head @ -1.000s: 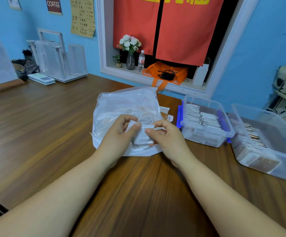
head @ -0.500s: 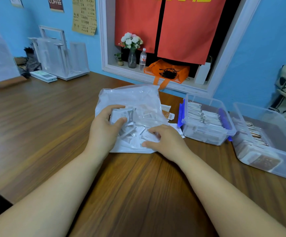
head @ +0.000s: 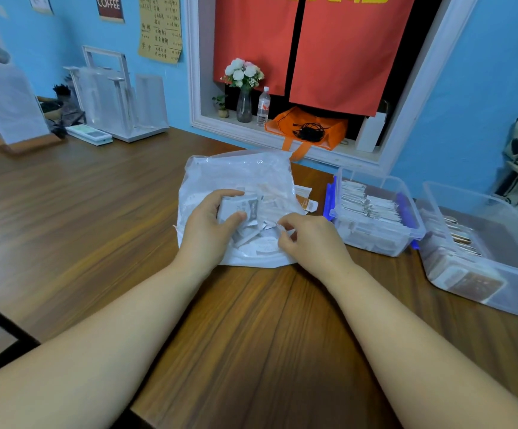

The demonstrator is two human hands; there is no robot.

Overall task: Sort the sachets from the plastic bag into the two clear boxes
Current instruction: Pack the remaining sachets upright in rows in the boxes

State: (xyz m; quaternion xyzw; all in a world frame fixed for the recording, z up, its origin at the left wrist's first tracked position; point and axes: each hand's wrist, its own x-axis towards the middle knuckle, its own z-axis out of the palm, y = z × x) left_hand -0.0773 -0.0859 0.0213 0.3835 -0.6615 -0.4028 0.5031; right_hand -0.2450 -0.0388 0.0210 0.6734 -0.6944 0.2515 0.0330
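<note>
Your left hand [head: 209,226] clamps a stack of sachets [head: 241,209] for sorting while your right hand [head: 309,239], at three o'clock, pinches another from the plastic bag [head: 239,171].

A brown wooden table [head: 103,218] holds a plastic bag [head: 239,178] in the middle and two clear boxes [head: 375,212] [head: 483,252] at the right.

Bag: crumpled translucent white plastic bag [head: 236,171], flat on the table, mouth open.
Sachets: small white packets [head: 253,239], loosely heaped.
Boxes: two clear plastic boxes [head: 375,243] [head: 483,292], right of bag, part-filled.
</note>
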